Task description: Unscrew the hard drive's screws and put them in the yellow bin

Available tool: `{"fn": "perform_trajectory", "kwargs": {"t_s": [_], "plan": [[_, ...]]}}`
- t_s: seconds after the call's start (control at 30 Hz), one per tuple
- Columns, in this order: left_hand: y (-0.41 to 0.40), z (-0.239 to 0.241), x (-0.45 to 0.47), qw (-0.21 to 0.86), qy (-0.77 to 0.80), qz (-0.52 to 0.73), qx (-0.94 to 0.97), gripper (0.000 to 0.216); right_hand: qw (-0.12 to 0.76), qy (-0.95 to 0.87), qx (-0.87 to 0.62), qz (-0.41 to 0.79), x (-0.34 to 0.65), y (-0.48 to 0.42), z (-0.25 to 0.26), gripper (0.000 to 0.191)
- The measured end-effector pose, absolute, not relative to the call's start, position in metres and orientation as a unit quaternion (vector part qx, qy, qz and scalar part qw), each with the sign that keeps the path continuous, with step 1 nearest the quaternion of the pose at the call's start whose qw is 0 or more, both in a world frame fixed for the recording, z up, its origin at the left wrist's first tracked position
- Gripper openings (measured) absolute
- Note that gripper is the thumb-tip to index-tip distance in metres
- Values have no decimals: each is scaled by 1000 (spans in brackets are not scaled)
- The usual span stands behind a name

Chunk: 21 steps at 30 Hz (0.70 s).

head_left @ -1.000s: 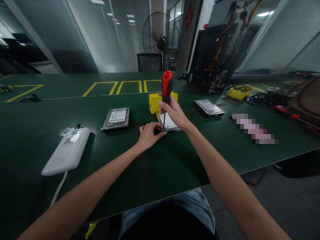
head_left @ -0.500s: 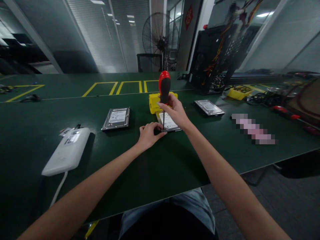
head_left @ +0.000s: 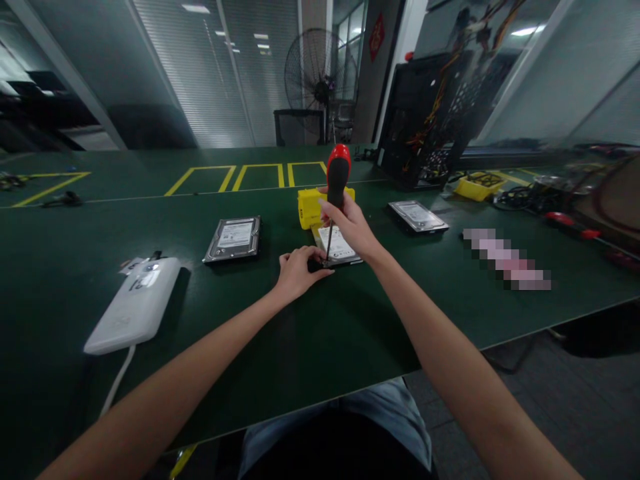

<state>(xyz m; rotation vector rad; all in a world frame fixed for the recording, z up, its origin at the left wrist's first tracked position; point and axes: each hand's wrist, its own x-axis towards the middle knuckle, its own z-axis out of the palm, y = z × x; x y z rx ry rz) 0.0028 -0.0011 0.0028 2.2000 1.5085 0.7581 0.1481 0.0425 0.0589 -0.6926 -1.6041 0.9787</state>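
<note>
My right hand (head_left: 356, 228) grips a screwdriver (head_left: 339, 175) with a red and black handle, tilted slightly, its shaft pointing down. The tip meets the near left corner of a hard drive (head_left: 339, 245) lying on the table. At that same corner my left hand (head_left: 299, 272) holds the drive's edge, thumb and fingers on either side; a dark part shows between them. Directly behind the drive sits a yellow plastic piece (head_left: 309, 208), partly covered by my right hand. Part of the drive's label is also hidden by that hand.
Other hard drives lie to the left (head_left: 234, 239) and right (head_left: 418, 217). A white power bank-like box (head_left: 135, 307) with a cable is at far left. An open computer case (head_left: 420, 127) stands at back right, near a yellow part (head_left: 479, 186) and cables. The table's front edge is close.
The screwdriver's handle has tipped to the right, while its tip stays at the drive's corner. My left thumb has lowered a little away from the fingers.
</note>
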Motion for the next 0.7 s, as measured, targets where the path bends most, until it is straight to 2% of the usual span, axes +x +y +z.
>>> {"fn": "perform_trajectory", "kwargs": {"t_s": [0.1,0.47,0.7], "plan": [[0,2,2,182,532,270,782,25,537,-665,-275,441,149,40,62,37],[2,-1,1,178,533,264,784,24,553,-664,-305,401,150,42,62,33],[1,1,1,188,529,264,785,24,540,-669,-274,431,148,38,65,36]]}}
